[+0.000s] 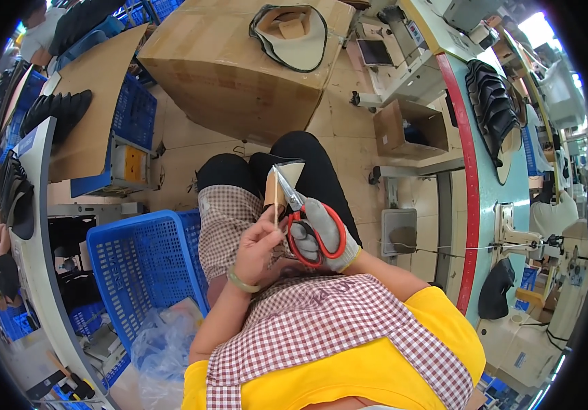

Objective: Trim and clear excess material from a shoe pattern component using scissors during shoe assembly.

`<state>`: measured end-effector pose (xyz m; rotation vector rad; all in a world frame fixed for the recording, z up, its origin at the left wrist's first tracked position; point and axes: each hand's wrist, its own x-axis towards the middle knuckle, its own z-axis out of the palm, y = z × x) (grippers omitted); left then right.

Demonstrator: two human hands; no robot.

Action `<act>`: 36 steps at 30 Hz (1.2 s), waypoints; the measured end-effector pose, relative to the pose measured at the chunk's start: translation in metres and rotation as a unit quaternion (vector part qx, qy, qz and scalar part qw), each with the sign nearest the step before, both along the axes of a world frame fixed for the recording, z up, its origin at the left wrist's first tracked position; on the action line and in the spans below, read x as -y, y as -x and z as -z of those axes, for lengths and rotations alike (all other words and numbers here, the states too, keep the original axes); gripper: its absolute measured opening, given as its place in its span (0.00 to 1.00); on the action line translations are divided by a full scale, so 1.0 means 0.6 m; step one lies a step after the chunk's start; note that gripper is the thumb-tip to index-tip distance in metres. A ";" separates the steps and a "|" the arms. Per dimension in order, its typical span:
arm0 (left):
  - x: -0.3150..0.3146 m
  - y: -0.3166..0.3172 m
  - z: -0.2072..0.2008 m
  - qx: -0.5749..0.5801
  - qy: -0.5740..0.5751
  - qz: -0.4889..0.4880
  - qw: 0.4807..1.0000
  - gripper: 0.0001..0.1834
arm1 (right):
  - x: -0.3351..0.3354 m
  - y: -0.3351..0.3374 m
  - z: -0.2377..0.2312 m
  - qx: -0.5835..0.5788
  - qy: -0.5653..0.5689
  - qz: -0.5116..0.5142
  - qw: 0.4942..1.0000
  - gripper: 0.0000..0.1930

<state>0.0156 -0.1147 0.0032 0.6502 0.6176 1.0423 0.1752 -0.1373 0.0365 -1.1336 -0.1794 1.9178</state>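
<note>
My left hand (pixel 258 247) pinches a thin thread or strip running up to a tan and white shoe-upper piece (pixel 282 179) held over my lap. My right hand (pixel 321 231), in a grey glove with a yellow cuff, grips red-handled scissors (pixel 305 220). The scissor blades point up against the edge of the piece. A checked apron covers my knees and chest under a yellow shirt. A pale band sits on my left wrist.
A blue plastic crate (pixel 145 266) with clear bags stands at my left. A large cardboard box (pixel 239 68) with a shoe piece on top lies ahead. A long light-blue workbench with a red edge (pixel 470 205) and sewing machines runs along the right. Stacked black shoe parts (pixel 492 102) rest there.
</note>
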 end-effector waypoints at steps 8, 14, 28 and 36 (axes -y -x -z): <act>-0.093 0.200 -0.032 -0.487 -0.154 -0.119 0.852 0.19 | -0.005 -0.022 0.004 0.027 -0.089 -0.023 0.995 0.28; -0.160 0.196 -0.019 -0.778 -0.356 -0.176 0.487 0.27 | 0.012 -0.043 0.005 0.153 -0.113 -0.040 0.981 0.23; -0.181 -0.014 0.073 -0.335 -0.209 0.420 0.817 0.22 | 0.031 -0.073 0.063 0.036 -0.091 0.090 0.991 0.19; -0.221 0.003 -0.071 0.077 -0.062 0.042 0.994 0.14 | -0.062 -0.116 -0.014 0.201 -0.238 0.111 0.944 0.25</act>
